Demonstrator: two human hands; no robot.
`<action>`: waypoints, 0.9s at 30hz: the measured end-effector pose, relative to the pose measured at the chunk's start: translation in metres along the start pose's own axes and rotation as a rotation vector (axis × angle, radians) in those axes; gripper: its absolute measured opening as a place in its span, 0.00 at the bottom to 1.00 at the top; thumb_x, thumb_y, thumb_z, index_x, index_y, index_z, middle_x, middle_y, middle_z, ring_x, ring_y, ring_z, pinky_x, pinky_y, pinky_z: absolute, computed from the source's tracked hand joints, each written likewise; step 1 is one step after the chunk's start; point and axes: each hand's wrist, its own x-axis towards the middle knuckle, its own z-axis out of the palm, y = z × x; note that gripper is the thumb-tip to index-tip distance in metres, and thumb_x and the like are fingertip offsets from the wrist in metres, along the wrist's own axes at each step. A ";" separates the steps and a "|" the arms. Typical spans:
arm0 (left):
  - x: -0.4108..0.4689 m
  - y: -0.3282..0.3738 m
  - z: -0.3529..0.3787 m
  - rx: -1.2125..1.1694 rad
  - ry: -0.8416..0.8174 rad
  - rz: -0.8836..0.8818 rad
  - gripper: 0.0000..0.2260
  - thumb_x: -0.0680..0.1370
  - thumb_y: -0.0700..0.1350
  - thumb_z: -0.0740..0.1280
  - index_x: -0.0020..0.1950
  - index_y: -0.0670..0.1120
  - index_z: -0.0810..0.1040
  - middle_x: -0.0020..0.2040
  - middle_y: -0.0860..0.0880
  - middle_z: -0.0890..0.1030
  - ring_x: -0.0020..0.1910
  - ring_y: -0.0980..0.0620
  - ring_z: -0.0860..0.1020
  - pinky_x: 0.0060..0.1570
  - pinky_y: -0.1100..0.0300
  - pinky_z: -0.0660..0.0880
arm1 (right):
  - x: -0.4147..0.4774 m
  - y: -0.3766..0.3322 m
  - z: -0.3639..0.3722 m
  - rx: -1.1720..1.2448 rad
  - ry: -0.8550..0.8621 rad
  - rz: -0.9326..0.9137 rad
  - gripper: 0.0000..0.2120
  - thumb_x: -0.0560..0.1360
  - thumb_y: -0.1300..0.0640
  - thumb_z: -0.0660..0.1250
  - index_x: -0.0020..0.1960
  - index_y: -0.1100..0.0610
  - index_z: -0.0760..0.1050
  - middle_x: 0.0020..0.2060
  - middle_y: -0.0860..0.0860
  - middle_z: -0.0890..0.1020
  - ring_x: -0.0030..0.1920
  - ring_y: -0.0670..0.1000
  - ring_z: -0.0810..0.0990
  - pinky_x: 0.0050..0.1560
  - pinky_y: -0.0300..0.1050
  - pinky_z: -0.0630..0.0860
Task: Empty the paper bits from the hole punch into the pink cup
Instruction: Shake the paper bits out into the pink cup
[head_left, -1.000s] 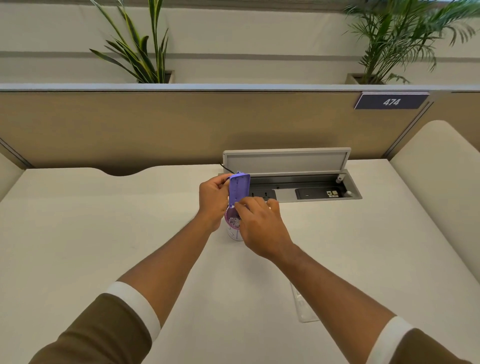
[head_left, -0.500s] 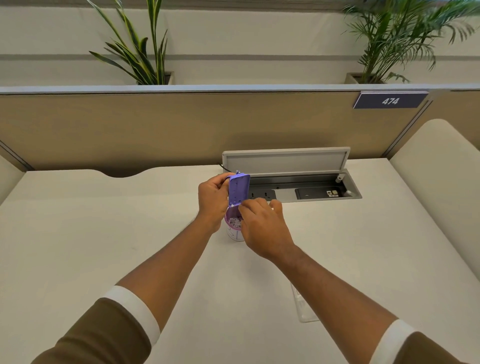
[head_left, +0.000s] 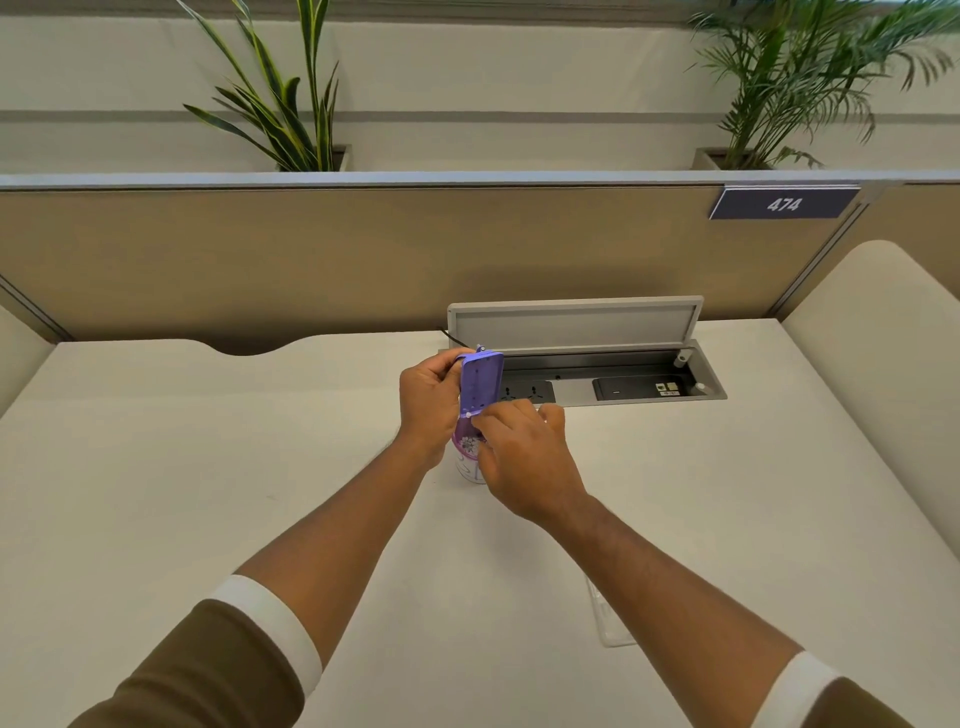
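On the pale desk (head_left: 208, 467) the pink cup (head_left: 469, 457) stands under the purple hole punch (head_left: 482, 383), gripped upright by the left hand (head_left: 428, 402) while the right hand (head_left: 524, 457) pinches its lower end; keep the opening directly over the cup, tapping gently

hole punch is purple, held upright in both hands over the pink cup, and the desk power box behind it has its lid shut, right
Not quite. The head view shows the desk power box with its lid raised, sockets exposed. The rest holds: the purple hole punch stands upright between the left hand and right hand, over the pink cup.
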 end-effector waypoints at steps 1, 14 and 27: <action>0.000 0.000 0.000 0.002 0.000 0.004 0.13 0.81 0.46 0.69 0.64 0.44 0.82 0.50 0.50 0.84 0.45 0.54 0.83 0.36 0.72 0.80 | 0.000 -0.001 0.001 -0.019 0.006 -0.007 0.21 0.75 0.47 0.74 0.65 0.52 0.78 0.59 0.52 0.84 0.57 0.53 0.80 0.59 0.54 0.72; 0.002 0.000 0.001 -0.014 0.006 -0.010 0.14 0.81 0.45 0.69 0.66 0.44 0.82 0.52 0.47 0.84 0.47 0.53 0.83 0.36 0.70 0.81 | 0.000 -0.001 0.004 -0.044 0.025 0.022 0.22 0.74 0.46 0.75 0.66 0.51 0.77 0.56 0.52 0.82 0.53 0.52 0.79 0.55 0.52 0.73; -0.001 0.004 0.000 -0.014 0.055 -0.044 0.13 0.81 0.46 0.70 0.64 0.45 0.83 0.51 0.48 0.85 0.46 0.52 0.84 0.35 0.68 0.81 | 0.003 0.003 0.005 -0.045 0.016 0.048 0.16 0.69 0.46 0.80 0.52 0.52 0.81 0.46 0.53 0.87 0.46 0.53 0.83 0.52 0.52 0.75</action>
